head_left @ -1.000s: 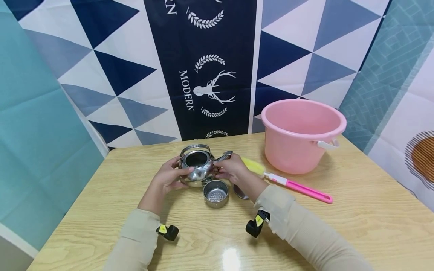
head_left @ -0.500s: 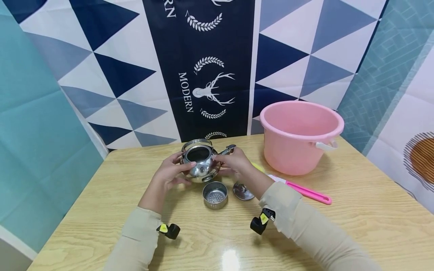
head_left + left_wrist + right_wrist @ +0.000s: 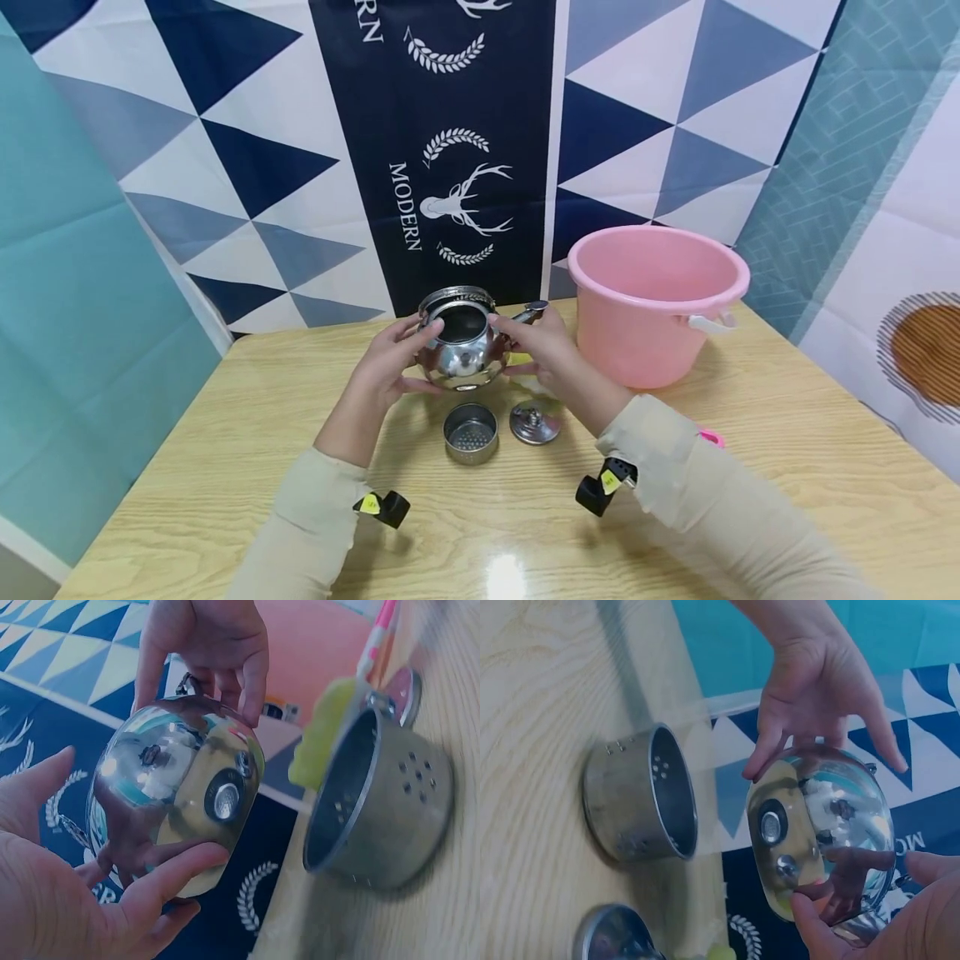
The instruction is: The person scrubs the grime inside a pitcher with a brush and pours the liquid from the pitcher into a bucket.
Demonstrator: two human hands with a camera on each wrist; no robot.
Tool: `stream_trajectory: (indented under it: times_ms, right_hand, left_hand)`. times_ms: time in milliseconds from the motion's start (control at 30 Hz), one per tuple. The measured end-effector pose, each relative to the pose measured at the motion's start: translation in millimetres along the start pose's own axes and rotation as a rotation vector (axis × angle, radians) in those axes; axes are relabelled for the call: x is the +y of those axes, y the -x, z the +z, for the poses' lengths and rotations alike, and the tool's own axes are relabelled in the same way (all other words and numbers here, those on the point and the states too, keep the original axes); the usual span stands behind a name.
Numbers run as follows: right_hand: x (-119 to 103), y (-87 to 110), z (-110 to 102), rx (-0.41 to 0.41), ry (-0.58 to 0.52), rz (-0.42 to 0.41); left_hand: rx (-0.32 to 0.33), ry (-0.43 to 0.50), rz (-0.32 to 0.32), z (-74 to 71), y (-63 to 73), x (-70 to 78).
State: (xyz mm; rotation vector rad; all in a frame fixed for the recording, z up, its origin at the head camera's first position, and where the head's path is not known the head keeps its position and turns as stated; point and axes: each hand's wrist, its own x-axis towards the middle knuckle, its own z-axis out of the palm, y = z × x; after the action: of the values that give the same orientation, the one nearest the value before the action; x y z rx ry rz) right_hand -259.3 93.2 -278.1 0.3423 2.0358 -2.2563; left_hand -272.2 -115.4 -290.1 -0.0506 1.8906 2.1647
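A shiny steel teapot, its lid off, is held up off the table with its round mouth tilted towards me. My left hand holds its left side, thumb near the rim and fingers beneath the body. On the other side, my right hand holds it beside the spout, thumb by the rim. The raised handle stands behind the mouth. Below the pot, a perforated steel strainer basket rests upright on the table, and the knobbed lid lies to its right. The pot's inside looks dark.
A pink bucket with a white grip stands at the back right. A brush with a yellow head and pink handle lies partly hidden behind my right arm. Patterned cloth hangs behind the wooden table.
Both hands have raised the teapot and carried it a little to the right. The lid, earlier mostly behind my right arm, now shows fully. Most of the brush handle has become hidden.
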Motion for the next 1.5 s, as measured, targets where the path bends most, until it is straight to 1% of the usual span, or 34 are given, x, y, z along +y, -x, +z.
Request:
stream_trajectory:
  times_ms: [200, 333, 533, 800, 933, 1033, 1233, 1433, 1500]
  right_hand:
    - [-14, 4.2, -14, -0.012, -0.013, -0.018]
    - [-26, 7.5, -22, -0.015, -0.037, -0.030]
    - [-44, 9.3, -38, -0.028, -0.043, 0.005]
    - [-74, 9.1, -62, -0.088, -0.014, 0.013]
    - [-85, 10.4, -69, -0.093, -0.022, 0.030]
    - [-91, 11.1, -71, -0.084, -0.020, 0.033]
    - [-102, 12.2, -79, -0.077, 0.010, 0.017]
    - [-115, 12.1, -95, -0.080, -0.018, -0.007]
    - [-119, 11.2, -102, -0.090, -0.020, -0.009]
  left_hand:
    - [0.037, 0.089, -0.012, 16.8, 0.4, 12.7]
    - [0.060, 0.128, -0.002, 28.7, -0.3, 22.3]
    - [0.049, 0.114, 0.025, 44.7, 0.5, 38.1]
    - [0.034, 0.098, 0.069, 67.1, -0.8, 57.0]
    - [0.021, 0.072, 0.106, 72.8, -2.4, 63.0]
    - [0.021, 0.060, 0.119, 75.4, -4.0, 66.6]
    - [0.008, 0.051, 0.117, 83.8, -7.0, 73.9]
    - [-0.008, 0.083, 0.077, 97.1, -11.2, 82.8]
    - [-0.014, 0.082, 0.073, 102.7, -13.2, 84.9]
